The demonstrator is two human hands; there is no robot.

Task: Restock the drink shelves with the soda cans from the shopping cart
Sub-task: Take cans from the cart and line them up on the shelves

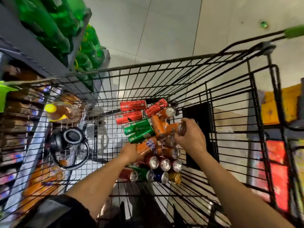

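I look down into a black wire shopping cart (164, 66) holding several soda cans: red ones (133, 105) at the far side, green ones (137, 127) in the middle, orange ones (158, 125) and a mixed row near me (164, 164). My left hand (130, 153) is closed around an orange can (147, 145) lying in the pile. My right hand (190, 135) grips another orange can (176, 128) by its end, slightly above the pile; motion blur hides the fingers.
Drink shelves stand on the left, with green bottles (54, 27) on top and a yellow-capped tea bottle (62, 111) lower down, seen through the cart wall. The green cart handle (294, 31) is at far right. Red and yellow boxes (276, 170) sit right of the cart.
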